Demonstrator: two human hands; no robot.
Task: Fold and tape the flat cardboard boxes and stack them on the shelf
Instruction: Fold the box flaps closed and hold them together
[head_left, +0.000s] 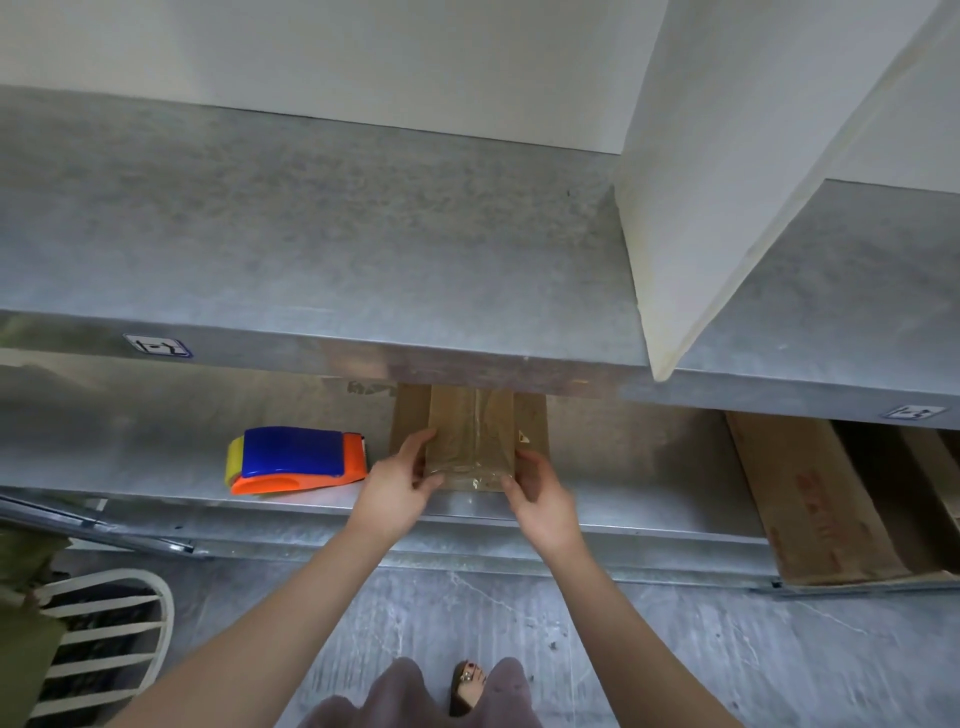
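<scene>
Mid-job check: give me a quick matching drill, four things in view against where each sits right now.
Things:
1. tape dispenser
2. taped box
3. flat cardboard
4. white chair

Places:
A. on the floor, lower left
B. between both hands at the shelf edge
C. lower shelf, far right
D. lower shelf, left of the hands

Pairs: 1-D, 2-B, 3-C, 4-A

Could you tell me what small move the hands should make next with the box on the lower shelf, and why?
Probably smooth the tape end down over the near edge. The small taped box sits on the lower shelf, gripped by the left hand and right hand, with clear tape ending at that edge, and the tape dispenser already set aside.
</scene>
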